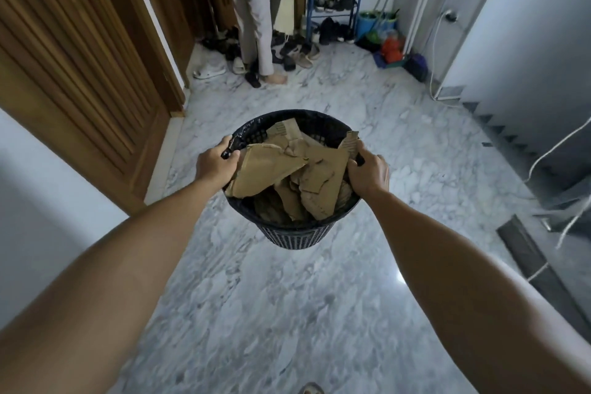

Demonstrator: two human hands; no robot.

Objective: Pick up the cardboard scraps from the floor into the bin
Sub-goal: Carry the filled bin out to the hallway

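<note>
Grey marble floor (pixel 287 313). Round black mesh plastic bin (pixel 295 233) of torn brown cardboard scraps (pixel 271 166) dead ahead at 12 o'clock; your left hand (pixel 215 165) and right hand (pixel 369 174) grip its rim at 9 and 3, equally near.

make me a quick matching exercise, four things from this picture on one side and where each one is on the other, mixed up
Things:
1. cardboard scraps
2. left hand
3. shoe rack
4. wooden door

Places:
A. far end, against the wall
B. on the bin's left rim
C. along the left side
D. inside the bin

Pairs: 1-D, 2-B, 3-A, 4-C
</note>
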